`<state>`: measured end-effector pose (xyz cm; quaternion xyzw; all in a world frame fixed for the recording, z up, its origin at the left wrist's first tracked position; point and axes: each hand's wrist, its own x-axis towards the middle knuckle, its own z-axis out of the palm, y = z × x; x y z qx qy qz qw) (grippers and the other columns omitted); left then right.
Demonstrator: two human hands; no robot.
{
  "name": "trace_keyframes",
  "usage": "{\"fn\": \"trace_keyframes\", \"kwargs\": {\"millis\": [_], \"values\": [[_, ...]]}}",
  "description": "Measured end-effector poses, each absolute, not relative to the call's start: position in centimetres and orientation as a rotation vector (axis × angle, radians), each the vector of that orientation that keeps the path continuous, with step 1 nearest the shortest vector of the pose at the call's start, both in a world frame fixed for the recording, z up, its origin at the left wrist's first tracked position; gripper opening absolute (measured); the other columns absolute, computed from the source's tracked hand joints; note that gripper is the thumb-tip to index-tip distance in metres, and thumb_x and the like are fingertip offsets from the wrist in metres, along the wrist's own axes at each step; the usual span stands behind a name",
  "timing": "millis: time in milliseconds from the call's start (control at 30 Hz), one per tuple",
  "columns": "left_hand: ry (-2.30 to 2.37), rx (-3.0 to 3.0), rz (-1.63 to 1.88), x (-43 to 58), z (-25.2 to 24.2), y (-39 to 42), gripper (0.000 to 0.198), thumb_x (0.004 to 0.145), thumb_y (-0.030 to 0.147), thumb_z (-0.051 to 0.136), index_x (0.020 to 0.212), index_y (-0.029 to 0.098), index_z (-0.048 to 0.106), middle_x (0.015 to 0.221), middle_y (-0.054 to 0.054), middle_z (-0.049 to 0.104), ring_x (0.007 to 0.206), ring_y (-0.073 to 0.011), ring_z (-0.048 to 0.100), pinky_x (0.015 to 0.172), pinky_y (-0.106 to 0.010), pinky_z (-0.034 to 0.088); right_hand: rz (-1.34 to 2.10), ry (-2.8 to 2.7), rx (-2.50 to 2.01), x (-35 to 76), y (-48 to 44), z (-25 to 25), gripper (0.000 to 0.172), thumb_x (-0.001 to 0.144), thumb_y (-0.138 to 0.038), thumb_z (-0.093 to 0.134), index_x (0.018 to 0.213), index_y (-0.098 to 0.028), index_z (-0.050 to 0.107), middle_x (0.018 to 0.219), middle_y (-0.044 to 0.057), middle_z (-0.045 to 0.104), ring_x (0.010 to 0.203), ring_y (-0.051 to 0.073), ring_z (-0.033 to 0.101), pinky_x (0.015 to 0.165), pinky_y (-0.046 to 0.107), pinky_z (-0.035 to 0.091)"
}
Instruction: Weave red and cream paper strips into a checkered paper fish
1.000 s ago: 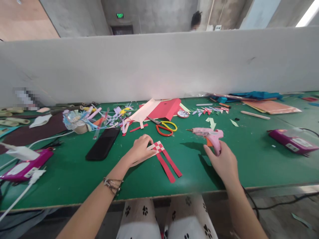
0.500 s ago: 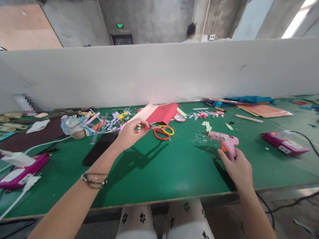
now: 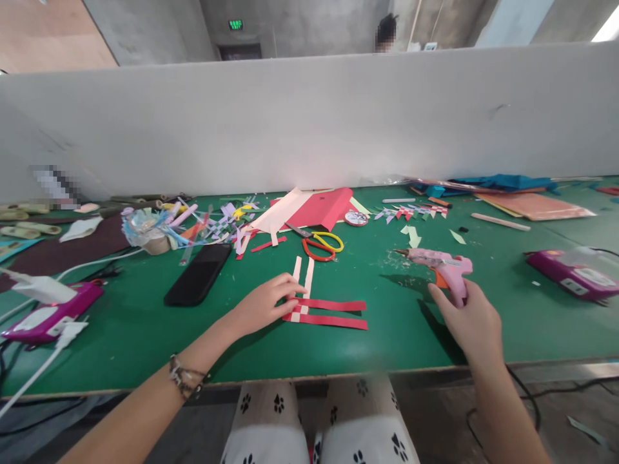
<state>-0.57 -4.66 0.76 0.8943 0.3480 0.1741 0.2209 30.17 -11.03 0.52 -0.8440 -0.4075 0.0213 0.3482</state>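
Note:
My left hand [image 3: 275,303] is closed at the left corner of the woven paper strips [image 3: 333,321], which lie flat on the green table [image 3: 271,361]. Two red strips run to the right from the small checkered weave, and two pale pink ones point away from me; my fingers partly cover the weave. On the right, my right hand [image 3: 471,325] grips the handle of a pink hot glue gun [image 3: 442,261], its nozzle facing left. Scissors [image 3: 323,246] with red and yellow handles lie just beyond the strips.
Red paper [image 3: 322,209] lies behind the scissors. A black phone [image 3: 198,276] is left of my left hand. Purple power strips [image 3: 55,312] with cables stand at both sides. Paper scraps [image 3: 411,235] lie past the glue gun. A white partition [image 3: 271,129] closes the back.
My left hand has come nearer and down, bringing the paper strips from above the scissors to the table. My right hand stays at the glue gun. The view has tilted slightly down.

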Motion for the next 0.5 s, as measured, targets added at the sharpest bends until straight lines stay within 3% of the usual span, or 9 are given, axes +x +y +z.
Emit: {"fn": "trace_keyframes", "kwargs": {"millis": [100, 300, 500], "values": [[0.829, 2.524, 0.376, 0.26, 0.8, -4.49, 0.02, 0.084, 0.022, 0.045, 0.097, 0.022, 0.06, 0.091, -0.004, 0.053, 0.083, -0.0153, 0.054, 0.073, -0.025, 0.043, 0.057, -1.07, -2.187, 30.15, -11.06, 0.54, 0.031, 0.057, -0.053, 0.044, 0.058, -0.024, 0.034, 0.05, -0.002, 0.039, 0.045, 0.014, 0.036, 0.046, 0.027, 0.027], [0.694, 2.547, 0.372, 0.06, 0.06, -3.96, 0.021, 0.084, 0.017, 0.043, 0.09, 0.019, 0.063, 0.092, -0.004, 0.053, 0.064, -0.0083, 0.055, 0.064, -0.021, 0.043, 0.066, -1.079, -2.193, 30.05, -11.24, 0.67, 0.031, 0.057, -0.054, 0.043, 0.06, -0.024, 0.036, 0.05, -0.002, 0.039, 0.045, 0.014, 0.036, 0.046, 0.027, 0.027], [0.716, 2.604, 0.395, -0.13, 0.4, -4.05, 0.018, 0.081, 0.015, 0.047, 0.085, 0.019, 0.064, 0.09, -0.004, 0.056, 0.069, -0.0104, 0.055, 0.063, -0.02, 0.042, 0.022, -1.094, -2.174, 30.03, -11.15, 0.65, 0.03, 0.057, -0.053, 0.044, 0.058, -0.024, 0.035, 0.049, -0.002, 0.039, 0.045, 0.014, 0.037, 0.046, 0.028, 0.027]]}}
